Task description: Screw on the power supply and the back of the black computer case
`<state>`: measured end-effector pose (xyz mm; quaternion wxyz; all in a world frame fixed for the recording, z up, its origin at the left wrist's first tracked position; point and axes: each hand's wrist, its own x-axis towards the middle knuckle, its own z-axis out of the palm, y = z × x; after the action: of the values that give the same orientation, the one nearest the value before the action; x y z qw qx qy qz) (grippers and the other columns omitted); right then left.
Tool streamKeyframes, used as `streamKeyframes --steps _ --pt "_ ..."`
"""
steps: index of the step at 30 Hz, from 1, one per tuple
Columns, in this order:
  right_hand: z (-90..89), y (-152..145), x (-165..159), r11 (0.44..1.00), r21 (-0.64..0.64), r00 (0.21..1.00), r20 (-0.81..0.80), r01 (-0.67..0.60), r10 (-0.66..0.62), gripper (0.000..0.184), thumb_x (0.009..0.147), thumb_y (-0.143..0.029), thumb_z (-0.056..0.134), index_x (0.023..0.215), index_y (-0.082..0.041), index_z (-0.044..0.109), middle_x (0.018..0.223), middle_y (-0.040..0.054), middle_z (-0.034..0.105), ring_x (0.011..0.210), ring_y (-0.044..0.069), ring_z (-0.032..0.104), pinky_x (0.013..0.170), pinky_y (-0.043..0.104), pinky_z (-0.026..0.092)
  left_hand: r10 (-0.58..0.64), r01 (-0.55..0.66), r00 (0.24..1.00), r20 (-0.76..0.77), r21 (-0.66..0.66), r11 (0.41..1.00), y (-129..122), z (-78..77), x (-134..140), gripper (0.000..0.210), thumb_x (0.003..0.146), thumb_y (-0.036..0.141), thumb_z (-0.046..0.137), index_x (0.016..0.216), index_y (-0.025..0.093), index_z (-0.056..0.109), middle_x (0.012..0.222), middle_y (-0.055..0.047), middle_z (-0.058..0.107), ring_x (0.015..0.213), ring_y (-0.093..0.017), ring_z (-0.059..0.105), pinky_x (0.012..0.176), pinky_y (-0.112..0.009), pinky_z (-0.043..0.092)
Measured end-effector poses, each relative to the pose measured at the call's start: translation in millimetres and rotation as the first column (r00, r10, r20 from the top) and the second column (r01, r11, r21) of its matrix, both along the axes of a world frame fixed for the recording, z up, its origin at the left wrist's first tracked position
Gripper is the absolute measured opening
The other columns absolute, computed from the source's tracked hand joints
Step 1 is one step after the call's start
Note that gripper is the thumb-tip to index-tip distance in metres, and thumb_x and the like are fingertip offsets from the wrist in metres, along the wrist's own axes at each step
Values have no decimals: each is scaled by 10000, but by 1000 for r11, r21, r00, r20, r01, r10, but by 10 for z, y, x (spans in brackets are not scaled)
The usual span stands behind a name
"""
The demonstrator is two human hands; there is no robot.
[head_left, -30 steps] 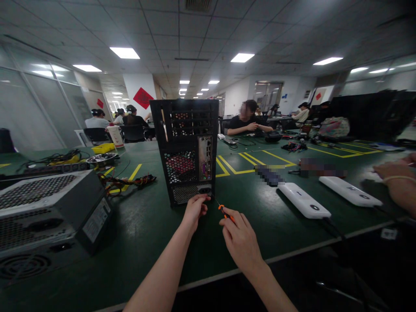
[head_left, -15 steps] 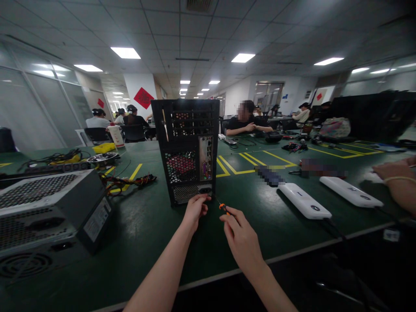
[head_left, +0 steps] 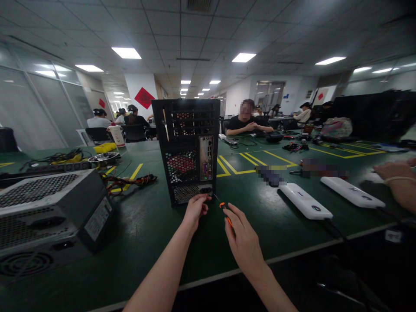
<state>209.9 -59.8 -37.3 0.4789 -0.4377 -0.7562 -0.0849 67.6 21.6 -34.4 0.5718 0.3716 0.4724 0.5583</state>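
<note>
A black computer case stands upright on the green table with its rear side facing me. Near its lower right corner, beside the power socket, my left hand is closed with bent fingers; whatever it may pinch is too small to make out. My right hand grips an orange and black screwdriver by its handle. The thin shaft points up and left toward the case's lower right edge. Whether the tip touches a screw I cannot tell.
At left sits a grey power supply unit, with bundled cables and a metal bowl behind it. White power banks lie to the right. Another person's hand shows at the right edge; a person sits across the table.
My right hand's fingers have loosened and shifted slightly along the screwdriver handle. My left hand and the case stay where they were.
</note>
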Motion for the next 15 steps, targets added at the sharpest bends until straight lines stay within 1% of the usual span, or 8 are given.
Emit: streamKeyframes --steps 2,6,11,15 --pt "-12 3 5 1000 4 1000 -5 -15 15 286 855 -166 370 1121 -170 475 1155 117 508 1065 199 503 861 362 465 0 0 1000 1 -1 1000 -1 1 0 219 690 169 511 895 111 564 880 -84 618 408 -16 414 359 -162 264" --pt "-25 12 9 1000 20 999 -30 -14 14 275 857 -175 389 1115 -168 484 1110 110 544 1032 187 530 841 341 483 5 -5 1000 -7 -8 1000 -6 8 6 221 694 159 500 902 109 557 887 -84 615 406 -18 416 357 -165 261" --pt "-24 11 8 998 67 1000 9 2 -3 236 836 -138 419 1040 -156 537 1085 109 564 1006 181 545 852 338 476 1 -1 1000 -17 -9 1000 -1 2 5 210 701 157 489 895 109 553 908 -92 611 409 -16 418 355 -164 260" --pt "-32 0 9 997 81 1000 9 -6 5 241 824 -123 431 1036 -162 538 1071 99 572 999 173 547 850 325 475 -8 8 1000 -17 -3 1000 -6 6 0 211 698 163 496 892 108 555 919 -97 609 413 -18 421 356 -165 264"
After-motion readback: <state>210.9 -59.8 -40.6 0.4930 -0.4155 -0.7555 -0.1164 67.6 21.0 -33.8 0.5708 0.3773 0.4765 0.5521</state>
